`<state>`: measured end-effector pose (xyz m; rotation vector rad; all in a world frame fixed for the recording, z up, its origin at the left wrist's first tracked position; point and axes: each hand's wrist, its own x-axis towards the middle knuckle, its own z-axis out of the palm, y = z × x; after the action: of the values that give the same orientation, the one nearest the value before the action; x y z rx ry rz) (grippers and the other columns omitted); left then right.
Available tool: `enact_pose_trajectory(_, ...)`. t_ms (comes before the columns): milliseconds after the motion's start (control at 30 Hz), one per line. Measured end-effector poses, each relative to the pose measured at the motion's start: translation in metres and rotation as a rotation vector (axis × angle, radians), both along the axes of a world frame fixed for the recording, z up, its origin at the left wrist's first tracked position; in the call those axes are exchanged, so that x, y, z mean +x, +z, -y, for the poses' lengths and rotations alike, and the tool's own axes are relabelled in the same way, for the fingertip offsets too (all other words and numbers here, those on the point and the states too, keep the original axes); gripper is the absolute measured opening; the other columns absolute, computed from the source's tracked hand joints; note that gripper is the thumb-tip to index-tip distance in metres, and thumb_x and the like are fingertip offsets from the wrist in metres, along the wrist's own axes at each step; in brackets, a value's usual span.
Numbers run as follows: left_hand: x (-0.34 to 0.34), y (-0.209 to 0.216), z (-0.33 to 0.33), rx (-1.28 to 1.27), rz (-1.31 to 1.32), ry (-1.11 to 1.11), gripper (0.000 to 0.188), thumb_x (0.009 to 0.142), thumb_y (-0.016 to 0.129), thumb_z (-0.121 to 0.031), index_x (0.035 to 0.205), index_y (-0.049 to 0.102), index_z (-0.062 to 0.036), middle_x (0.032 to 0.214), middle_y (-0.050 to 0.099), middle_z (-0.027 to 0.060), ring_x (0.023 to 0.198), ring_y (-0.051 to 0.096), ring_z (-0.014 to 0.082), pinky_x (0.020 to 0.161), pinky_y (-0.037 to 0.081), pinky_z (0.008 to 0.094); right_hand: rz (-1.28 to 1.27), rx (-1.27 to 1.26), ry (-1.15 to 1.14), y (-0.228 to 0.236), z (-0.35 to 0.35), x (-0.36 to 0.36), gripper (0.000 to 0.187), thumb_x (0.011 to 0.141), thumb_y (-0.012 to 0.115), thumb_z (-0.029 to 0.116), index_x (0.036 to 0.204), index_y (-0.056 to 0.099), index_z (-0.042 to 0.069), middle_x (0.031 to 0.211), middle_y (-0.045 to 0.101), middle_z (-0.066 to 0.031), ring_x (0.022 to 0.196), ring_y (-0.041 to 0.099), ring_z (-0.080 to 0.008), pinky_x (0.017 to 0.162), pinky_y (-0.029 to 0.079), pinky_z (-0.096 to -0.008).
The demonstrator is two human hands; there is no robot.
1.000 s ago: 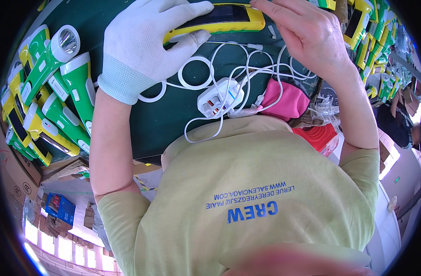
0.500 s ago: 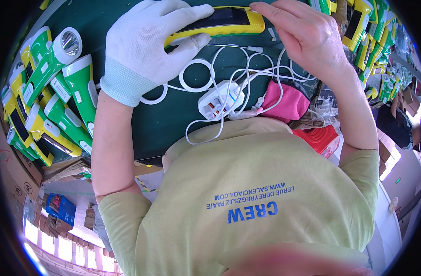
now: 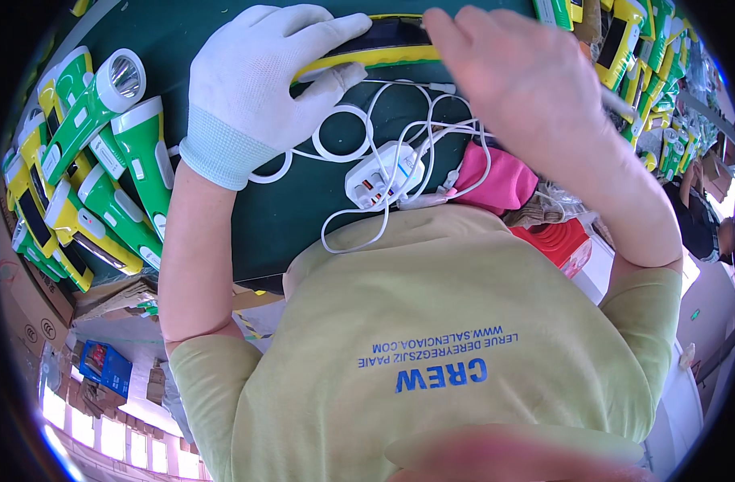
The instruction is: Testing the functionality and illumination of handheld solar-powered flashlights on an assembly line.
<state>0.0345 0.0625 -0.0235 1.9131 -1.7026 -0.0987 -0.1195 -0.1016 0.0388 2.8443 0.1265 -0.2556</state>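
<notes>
A yellow torch (image 3: 383,55) with a dark panel lies across the top of the view. My left hand (image 3: 259,76), in a white knitted glove, is closed around its left end, fingers above and thumb below. Over the torch's right end is my bare right hand (image 3: 520,76), smeared by motion. Its bent index finger reaches the dark panel; the other fingers are too blurred to read. A blurred pale rod (image 3: 618,104) shows beside that hand's right edge, and whether the hand holds it is unclear. Below the torch lie looped white cables (image 3: 419,124) and a white power adapter (image 3: 383,175).
Green and yellow torches (image 3: 86,128) are heaped at left, more torches (image 3: 624,44) at right. A pink cloth (image 3: 496,177) lies right of the adapter on the dark green table (image 3: 263,229). A red container (image 3: 554,241) stands by the table's near edge.
My right hand has moved inward and down over the torch's right end, hiding it, and is now blurred. The torch has tilted slightly. My left hand keeps its hold, nearly still.
</notes>
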Motion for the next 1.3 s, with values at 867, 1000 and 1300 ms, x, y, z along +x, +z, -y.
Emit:
enact_pose_trajectory(867, -0.012, 0.002, -0.003, 0.131, 0.069, 0.043, 0.037, 0.084, 0.069, -0.028, 0.121, 0.067, -0.0224, 0.093, 0.065, 0.0018, 0.080, 0.061, 0.0212, 0.068, 0.050, 0.0314, 0.488, 0.445, -0.087, -0.024, 0.031, -0.045, 0.037, 0.078, 0.064, 0.000, 0.113, 0.068, 0.014, 0.088, 0.066, -0.0029, 0.077, 0.066, -0.0227, 0.063, 0.055, -0.0330)
enact_pose_trajectory(1000, -0.013, 0.002, -0.002, 0.124, 0.076, 0.042, 0.037, 0.084, 0.070, -0.028, 0.121, 0.067, -0.0226, 0.094, 0.065, 0.0022, 0.080, 0.061, 0.0213, 0.068, 0.050, 0.0315, 0.452, 0.450, -0.086, -0.034, 0.028, -0.039, 0.036, 0.077, 0.064, 0.001, 0.111, 0.067, 0.015, 0.088, 0.065, -0.0018, 0.078, 0.066, -0.0220, 0.063, 0.055, -0.0334)
enact_pose_trajectory(1300, -0.013, 0.002, -0.002, 0.125, 0.074, 0.050, 0.039, 0.083, 0.071, -0.027, 0.121, 0.068, -0.0227, 0.095, 0.065, 0.0025, 0.080, 0.062, 0.0216, 0.069, 0.050, 0.0313, 0.418, 0.437, -0.068, -0.042, 0.029, -0.033, 0.033, 0.078, 0.065, 0.001, 0.108, 0.068, 0.014, 0.089, 0.064, -0.0015, 0.079, 0.067, -0.0205, 0.064, 0.056, -0.0331)
